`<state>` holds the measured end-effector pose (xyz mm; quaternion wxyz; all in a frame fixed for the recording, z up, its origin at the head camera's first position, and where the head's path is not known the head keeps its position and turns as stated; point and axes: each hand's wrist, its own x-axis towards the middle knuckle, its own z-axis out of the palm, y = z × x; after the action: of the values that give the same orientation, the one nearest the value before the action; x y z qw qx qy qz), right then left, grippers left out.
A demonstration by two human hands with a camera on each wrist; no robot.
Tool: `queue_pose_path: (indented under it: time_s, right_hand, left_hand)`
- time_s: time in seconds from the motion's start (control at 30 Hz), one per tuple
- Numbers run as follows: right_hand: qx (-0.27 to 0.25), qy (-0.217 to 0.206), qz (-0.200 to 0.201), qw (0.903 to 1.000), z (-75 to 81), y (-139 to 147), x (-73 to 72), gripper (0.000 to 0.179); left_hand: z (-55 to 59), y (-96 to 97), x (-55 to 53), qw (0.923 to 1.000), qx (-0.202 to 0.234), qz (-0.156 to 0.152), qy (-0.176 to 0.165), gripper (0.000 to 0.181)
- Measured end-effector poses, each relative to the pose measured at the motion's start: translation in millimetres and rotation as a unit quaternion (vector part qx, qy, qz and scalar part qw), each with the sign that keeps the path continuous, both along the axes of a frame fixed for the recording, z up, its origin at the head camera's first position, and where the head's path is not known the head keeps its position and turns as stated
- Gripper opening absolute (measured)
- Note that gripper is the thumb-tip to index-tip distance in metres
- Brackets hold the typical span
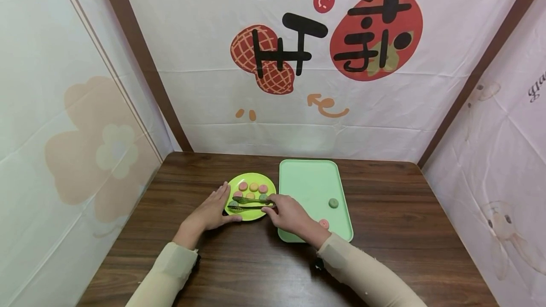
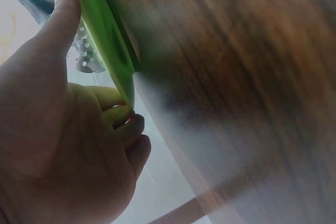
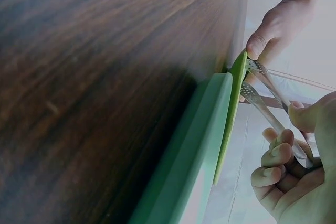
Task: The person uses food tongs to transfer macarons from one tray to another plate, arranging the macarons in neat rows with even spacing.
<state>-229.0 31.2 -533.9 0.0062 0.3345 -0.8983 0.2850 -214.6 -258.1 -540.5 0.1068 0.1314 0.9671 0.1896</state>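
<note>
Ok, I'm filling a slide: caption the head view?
Left hand against the plate, right hand holding tongs over macarons, tray alongside.

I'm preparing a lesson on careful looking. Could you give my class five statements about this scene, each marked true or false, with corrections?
1. The right hand holds the tongs. True.
2. A green round piece lies on the tray. True.
3. The left hand rests on the tray. False: it touches the rim of the plate.
4. The pieces on the plate are all green. False: a pink piece and a yellow piece lie there too.
5. In the head view, the plate is left of the tray. True.
</note>
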Motion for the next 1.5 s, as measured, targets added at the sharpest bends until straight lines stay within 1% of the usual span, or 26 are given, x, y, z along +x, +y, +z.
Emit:
queue_pose_path:
  time_s: [0.27, 0.6, 0.87, 1.03, 1.13, 1.27, 1.33, 1.4, 1.5]
  right_hand:
    - [-0.008, 0.002, -0.001, 1.0, -1.7, 0.4, 0.3, 0.024]
    - [-0.013, 0.008, -0.005, 0.9999, -1.1, 2.0, -0.4, 0.021]
    - [-0.023, 0.01, -0.005, 0.9997, 1.8, 5.6, 1.7, 0.02]
    - [-0.045, -0.003, -0.006, 0.9989, 6.0, 12.8, 3.7, 0.019]
    - [-0.049, -0.006, -0.012, 0.9987, 8.9, 18.7, 4.6, 0.019]
    - [-0.051, 0.004, -0.021, 0.9985, 12.3, 27.4, 6.0, 0.023]
    - [-0.061, 0.005, -0.023, 0.9979, 14.2, 32.2, 7.0, 0.025]
    - [-0.07, 0.001, -0.026, 0.9972, 15.1, 37.2, 8.0, 0.025]
    - [-0.076, 0.008, -0.032, 0.9965, 15.1, 45.1, 9.5, 0.023]
  left_hand:
    - [2.2, 1.9, 0.8, 1.0, 0.003, -0.002, -0.002, 0.117]
    - [2.5, 2.3, -1.1, 1.0, -0.004, -0.005, -0.001, 0.118]
    - [3.8, 4.0, 1.2, 1.0, 0.001, -0.001, -0.008, 0.117]
    - [3.2, 5.2, 2.5, 1.0, 0.003, 0.0, -0.009, 0.117]
    - [3.1, 5.7, 2.3, 0.9999, 0.004, 0.002, -0.01, 0.116]
    - [2.7, 5.5, 1.3, 0.9999, 0.003, 0.003, -0.01, 0.117]
    - [2.5, 5.0, 0.6, 1.0, 0.002, 0.003, -0.009, 0.117]
    - [1.9, 4.4, -0.3, 1.0, 0.001, 0.002, -0.009, 0.117]
    - [1.9, 3.8, -0.6, 1.0, 0.0, 0.001, -0.01, 0.117]
